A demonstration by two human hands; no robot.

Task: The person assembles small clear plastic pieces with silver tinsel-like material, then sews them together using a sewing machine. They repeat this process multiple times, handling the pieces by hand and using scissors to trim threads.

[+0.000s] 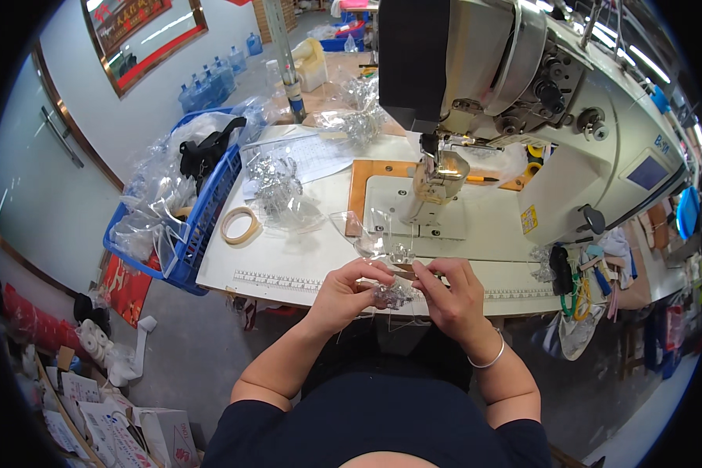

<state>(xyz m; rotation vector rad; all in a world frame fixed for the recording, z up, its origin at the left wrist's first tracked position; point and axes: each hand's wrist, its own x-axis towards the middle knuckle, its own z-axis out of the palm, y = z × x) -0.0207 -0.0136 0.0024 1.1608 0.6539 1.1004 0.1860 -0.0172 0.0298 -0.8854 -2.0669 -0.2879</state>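
At the table's front edge my two hands are close together in front of the sewing machine [437, 183]. My left hand [345, 295] is closed, thumb and fingers pinching a shiny silver piece with clear plastic [394, 295]. Opposite it, my right hand [454, 300] pinches a small brown strip [404, 270] at the same piece; a bracelet is on that wrist. Loose thin threads hang below the fingers. What exactly the silver piece is cannot be made out. A clear plastic flap [364, 243] rises just beyond my fingers.
A ruler strip [281, 279] runs along the table's front. To the left lie a tape roll [239, 225], bagged silver pieces [277, 183] and paper. A blue basket [210, 210] of plastic bags stands at the table's left side. Scissors [532, 165] lie behind the machine bed; tools hang at right.
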